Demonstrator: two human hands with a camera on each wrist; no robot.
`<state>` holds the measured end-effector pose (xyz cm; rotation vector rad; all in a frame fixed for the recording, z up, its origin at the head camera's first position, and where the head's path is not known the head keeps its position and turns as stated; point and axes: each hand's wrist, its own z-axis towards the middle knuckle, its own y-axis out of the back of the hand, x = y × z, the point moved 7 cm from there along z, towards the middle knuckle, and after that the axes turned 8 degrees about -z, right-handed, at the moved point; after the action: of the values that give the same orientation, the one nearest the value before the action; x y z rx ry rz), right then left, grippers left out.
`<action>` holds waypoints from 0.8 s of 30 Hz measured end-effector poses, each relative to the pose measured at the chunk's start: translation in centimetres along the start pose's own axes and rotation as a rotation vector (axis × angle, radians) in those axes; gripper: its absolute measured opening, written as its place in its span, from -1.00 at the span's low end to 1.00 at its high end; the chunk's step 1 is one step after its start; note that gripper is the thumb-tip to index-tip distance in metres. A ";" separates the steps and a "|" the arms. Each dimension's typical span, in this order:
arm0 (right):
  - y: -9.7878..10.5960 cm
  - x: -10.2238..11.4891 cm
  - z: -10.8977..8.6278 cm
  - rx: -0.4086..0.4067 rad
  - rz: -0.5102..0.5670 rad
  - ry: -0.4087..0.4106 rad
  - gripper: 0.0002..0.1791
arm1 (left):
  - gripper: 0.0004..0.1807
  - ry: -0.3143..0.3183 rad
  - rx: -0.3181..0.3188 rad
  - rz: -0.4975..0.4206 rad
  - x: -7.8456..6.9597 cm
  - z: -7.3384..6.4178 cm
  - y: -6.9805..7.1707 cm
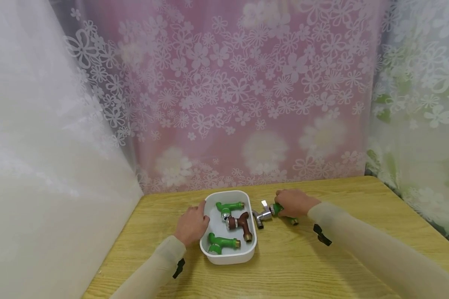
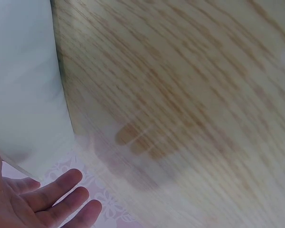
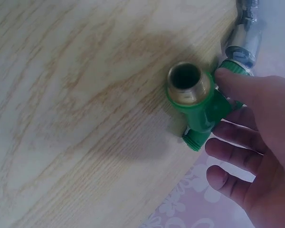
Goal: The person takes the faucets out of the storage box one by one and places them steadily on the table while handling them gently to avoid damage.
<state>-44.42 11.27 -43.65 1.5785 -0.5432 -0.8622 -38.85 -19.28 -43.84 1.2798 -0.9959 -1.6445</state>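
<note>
Right hand (image 1: 293, 201) pinches green tap (image 3: 202, 116) at the tub's (image 1: 230, 261) three o'clock, left hand (image 1: 192, 225), fingers loosely extended, apparently steadies nine o'clock: judged a pick-or-place step, next needing clearance from chrome tap (image 1: 263, 215).

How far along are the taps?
If the white tub is being filled, its two green taps and brown tap look done. In hand: a third green tap, gripped by the right hand outside the tub; the left hand holds its side. Left, likely: that one plus the silver tap beside the tub. Direction isn't shown.
</note>
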 end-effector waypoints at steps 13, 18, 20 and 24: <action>0.0 0.3 0.4 0.007 0.002 -0.008 -0.64 | -0.41 -0.028 -0.021 -0.001 -0.1 0.0 0.2; -0.2 0.9 0.7 0.010 0.035 0.012 -0.25 | -0.40 -0.020 -0.015 0.003 0.0 0.0 0.0; -0.2 1.3 0.8 0.006 0.052 0.030 -0.21 | -0.40 -0.018 -0.009 0.001 0.1 0.0 -0.1; -0.3 2.2 1.2 -0.017 0.043 0.085 -0.29 | -0.39 -0.019 0.000 -0.003 0.3 0.1 -0.1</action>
<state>-44.00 8.91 -44.51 1.5754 -0.5058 -0.7620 -38.97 -19.51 -44.06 1.2684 -1.0063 -1.6621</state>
